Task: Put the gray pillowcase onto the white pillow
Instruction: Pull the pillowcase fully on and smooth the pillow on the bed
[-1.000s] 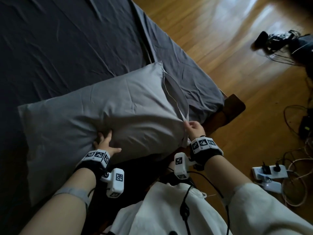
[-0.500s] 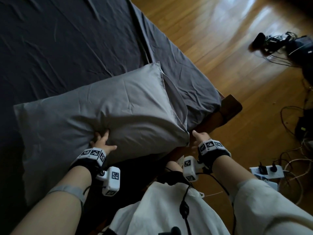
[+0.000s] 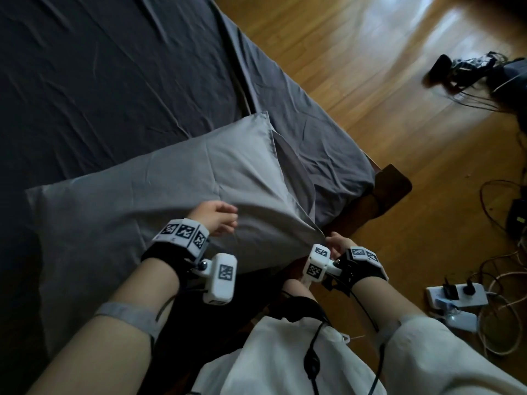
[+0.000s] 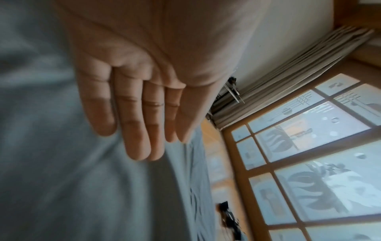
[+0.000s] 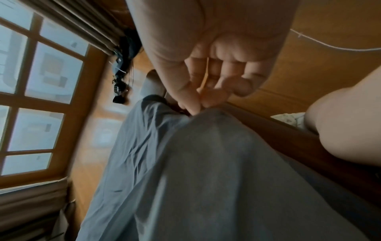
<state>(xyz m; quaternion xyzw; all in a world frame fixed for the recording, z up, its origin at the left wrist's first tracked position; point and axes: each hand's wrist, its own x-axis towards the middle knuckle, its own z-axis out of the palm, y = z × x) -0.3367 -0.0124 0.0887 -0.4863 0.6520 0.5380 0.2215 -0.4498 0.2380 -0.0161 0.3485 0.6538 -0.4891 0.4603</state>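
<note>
The gray pillowcase [image 3: 171, 195] is filled out and lies across the near part of the bed; no white pillow shows, it is hidden inside. The case's opening flap faces right. My left hand [image 3: 214, 218] hovers over the top of the case near its middle. In the left wrist view that left hand [image 4: 144, 122] has straight fingers and holds nothing above the gray fabric [image 4: 51, 163]. My right hand [image 3: 335, 243] is at the near right corner. There my right hand [image 5: 198, 104] pinches the corner of the pillowcase [image 5: 206, 163] between thumb and fingers.
A dark gray sheet [image 3: 99, 81] covers the bed. A wooden bed frame corner [image 3: 390, 189] juts out right of the pillow. On the wood floor [image 3: 370, 81] lie a power strip [image 3: 456, 295] with cables and dark gear [image 3: 470, 69].
My left hand left the pillow's near edge and rose over its top, fingers straight. My right hand, briefly off the fabric, came back and pinched the near right corner.
</note>
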